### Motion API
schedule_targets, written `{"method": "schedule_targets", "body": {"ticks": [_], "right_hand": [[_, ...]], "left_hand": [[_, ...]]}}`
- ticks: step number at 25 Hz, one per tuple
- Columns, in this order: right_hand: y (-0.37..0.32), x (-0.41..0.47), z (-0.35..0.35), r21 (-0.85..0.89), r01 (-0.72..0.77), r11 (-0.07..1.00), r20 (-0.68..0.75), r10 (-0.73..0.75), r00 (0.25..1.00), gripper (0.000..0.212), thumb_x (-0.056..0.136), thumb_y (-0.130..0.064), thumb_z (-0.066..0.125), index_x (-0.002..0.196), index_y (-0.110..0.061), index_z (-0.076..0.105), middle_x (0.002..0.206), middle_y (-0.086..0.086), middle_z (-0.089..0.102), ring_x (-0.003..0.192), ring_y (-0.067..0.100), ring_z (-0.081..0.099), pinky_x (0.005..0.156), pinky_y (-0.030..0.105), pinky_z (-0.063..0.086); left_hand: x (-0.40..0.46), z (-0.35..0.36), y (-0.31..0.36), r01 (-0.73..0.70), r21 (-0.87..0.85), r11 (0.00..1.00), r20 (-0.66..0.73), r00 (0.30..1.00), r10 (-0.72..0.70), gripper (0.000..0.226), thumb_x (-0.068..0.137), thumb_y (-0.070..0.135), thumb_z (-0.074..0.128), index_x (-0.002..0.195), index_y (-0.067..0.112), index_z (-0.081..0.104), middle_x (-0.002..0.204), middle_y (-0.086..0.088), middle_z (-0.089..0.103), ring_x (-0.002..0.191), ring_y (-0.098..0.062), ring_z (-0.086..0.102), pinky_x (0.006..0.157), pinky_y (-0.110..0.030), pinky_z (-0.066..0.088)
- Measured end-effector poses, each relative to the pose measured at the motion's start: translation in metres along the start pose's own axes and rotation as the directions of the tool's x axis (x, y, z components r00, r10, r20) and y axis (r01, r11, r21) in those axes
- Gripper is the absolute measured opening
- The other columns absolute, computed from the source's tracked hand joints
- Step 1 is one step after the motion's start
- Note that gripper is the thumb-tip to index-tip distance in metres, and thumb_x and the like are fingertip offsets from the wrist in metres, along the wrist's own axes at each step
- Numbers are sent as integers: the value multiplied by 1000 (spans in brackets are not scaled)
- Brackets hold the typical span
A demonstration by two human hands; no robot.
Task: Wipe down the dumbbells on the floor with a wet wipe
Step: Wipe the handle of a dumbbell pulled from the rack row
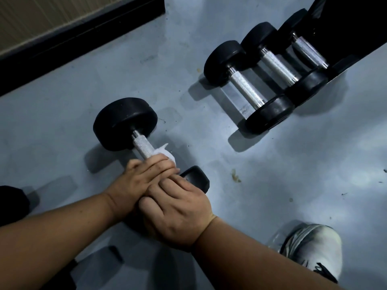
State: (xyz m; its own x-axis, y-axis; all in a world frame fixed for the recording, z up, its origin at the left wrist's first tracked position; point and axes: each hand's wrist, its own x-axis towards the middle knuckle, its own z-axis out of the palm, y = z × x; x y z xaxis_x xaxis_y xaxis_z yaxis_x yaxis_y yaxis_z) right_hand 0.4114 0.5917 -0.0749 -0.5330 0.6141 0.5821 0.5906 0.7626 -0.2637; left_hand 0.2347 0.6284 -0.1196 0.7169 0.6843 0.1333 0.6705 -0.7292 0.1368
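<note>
A: Closest in: right hand (178,208) curled over the near head (196,177) of the nearest dumbbell (125,122), seemingly pinning it; can't tell how firm. Just past it, left hand (140,174) wrapped round the knurled handle (142,146) with the wet wipe (165,152) bunched under the fingers (159,164); white edge poking out on the far side.

B: So mid-wipe on the handle; biggest risk?

A: Probably rolling; round heads on a smooth grey floor (293,164), so any let-up by that pinning hand and off toward the shoe (314,248) at lower right. Also a damp wipe on metal; could slip and scrape knuckles on the knurling.

B: And further out?

A: Row of three dumbbells (249,88) well apart at upper right, side by side, heads touching or nearly; no sign of wiping either way. Easy to skip one, or nudge the row rolling toward the dark equipment (356,28) behind. Grit and a yellowish stain (235,175) on the floor too; wipe touching down there likely picks up dirt.
</note>
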Motion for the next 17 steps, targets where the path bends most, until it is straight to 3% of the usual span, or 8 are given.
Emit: {"method": "schedule_targets", "body": {"ticks": [1, 3, 5, 6, 10, 14, 16, 17], "right_hand": [[0, 0, 0, 6, -8, 1000, 3, 8, 1000, 8, 92, -9, 65, 84, -11, 66, 82, 11, 62, 76, 31, 55, 83, 46, 53], [1, 1, -2, 12, -12, 1000, 17, 12, 1000, 5, 90, -12, 68, 87, -13, 65, 85, 8, 63, 75, 29, 53, 80, 42, 52], [1, 0, -3, 5, -9, 1000, 29, 9, 1000, 5, 91, -13, 68, 87, -14, 65, 87, 8, 64, 75, 29, 53, 80, 40, 51], [1, 1, -3, 8, -10, 1000, 33, 10, 999, 4, 92, -13, 67, 88, -13, 66, 87, 8, 64, 76, 29, 54, 81, 41, 51], [-1, 3, -3, 9, -18, 1000, 24, 18, 1000, 5, 91, -9, 67, 87, -11, 69, 84, 11, 63, 77, 31, 56, 86, 44, 52], [-1, 3, -5, 3, -4, 1000, 41, 4, 999, 8, 91, -12, 68, 87, -15, 62, 84, 6, 60, 75, 27, 50, 80, 39, 50], [-2, 2, -4, -5, 1, 1000, 42, -1, 999, 9, 93, -11, 66, 86, -14, 61, 84, 7, 61, 76, 27, 50, 81, 40, 51], [-3, 2, -3, -5, 5, 1000, 37, -5, 999, 10, 94, -10, 64, 85, -13, 61, 83, 8, 61, 76, 28, 52, 82, 42, 52]], "left_hand": [[2, -5, -12, -7, -5, 1000, 17, 1000, 7, 50, 96, 27, 46, 145, 22, 48, 147, 3, 48, 141, -17, 42, 83, -38, 31], [8, -12, -39, 153, -38, 987, -17, 988, -154, 59, 83, 14, 54, 141, 22, 51, 144, 1, 53, 140, -19, 44, 81, -35, 28], [10, -15, -39, 285, -68, 956, -41, 957, -288, 60, 78, 15, 51, 137, 19, 54, 140, -4, 57, 137, -24, 45, 79, -35, 26], [11, -11, -28, 266, -68, 961, -49, 962, -270, 56, 81, 19, 48, 137, 18, 53, 139, -5, 56, 136, -23, 45, 79, -36, 27], [4, -1, -8, -33, -59, 998, 5, 999, 33, 45, 96, 31, 44, 141, 23, 49, 143, 3, 49, 138, -17, 43, 82, -37, 32], [10, -12, -49, 227, -79, 971, -72, 970, -232, 58, 79, 13, 47, 136, 17, 56, 138, -5, 58, 135, -26, 49, 80, -38, 35], [11, -2, -26, 209, -60, 976, -76, 974, -213, 52, 84, 18, 47, 135, 16, 53, 136, -9, 61, 133, -27, 50, 80, -42, 43], [7, 4, -10, 114, -43, 993, -68, 991, -117, 47, 90, 21, 46, 136, 17, 53, 137, -8, 62, 133, -25, 50, 80, -43, 46]]}}
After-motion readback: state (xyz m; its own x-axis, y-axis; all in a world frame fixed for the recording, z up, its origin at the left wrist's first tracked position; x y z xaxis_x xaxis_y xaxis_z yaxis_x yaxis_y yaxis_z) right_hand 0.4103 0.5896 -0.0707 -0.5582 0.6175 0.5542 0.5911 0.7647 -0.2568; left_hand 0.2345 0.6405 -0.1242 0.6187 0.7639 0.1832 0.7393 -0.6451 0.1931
